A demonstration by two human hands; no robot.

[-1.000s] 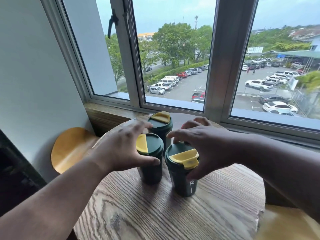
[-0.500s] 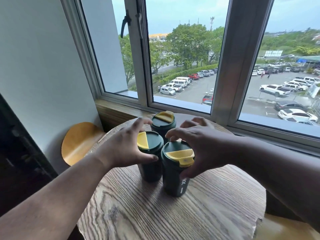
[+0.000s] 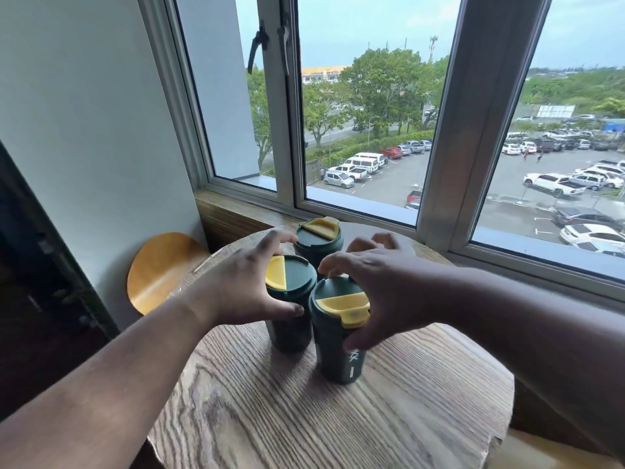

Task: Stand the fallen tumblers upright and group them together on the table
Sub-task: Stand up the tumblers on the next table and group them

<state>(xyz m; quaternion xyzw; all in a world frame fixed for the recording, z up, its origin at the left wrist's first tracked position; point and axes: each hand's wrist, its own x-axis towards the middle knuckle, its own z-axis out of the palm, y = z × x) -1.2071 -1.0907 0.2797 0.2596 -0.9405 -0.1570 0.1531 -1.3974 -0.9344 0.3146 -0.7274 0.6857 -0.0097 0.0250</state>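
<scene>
Table (image 3: 304,418): round, wood-grained, bearing three dark green tumblers with yellow lid flaps, all upright, close together.
Near tumbler (image 3: 340,336): right of centre, white lettering on its side.
Right hand (image 3: 378,286): fingers and thumb wrapped around the near tumbler's lid and upper wall, gripping it.
Left tumbler (image 3: 287,299): just beside the near one.
Left hand (image 3: 243,286): closed around the left tumbler's rim, thumb across its front.
Far tumbler (image 3: 318,240): behind both, untouched, nearest the window (image 3: 365,113).
Stool (image 3: 159,269): yellow seat, left of table.
</scene>
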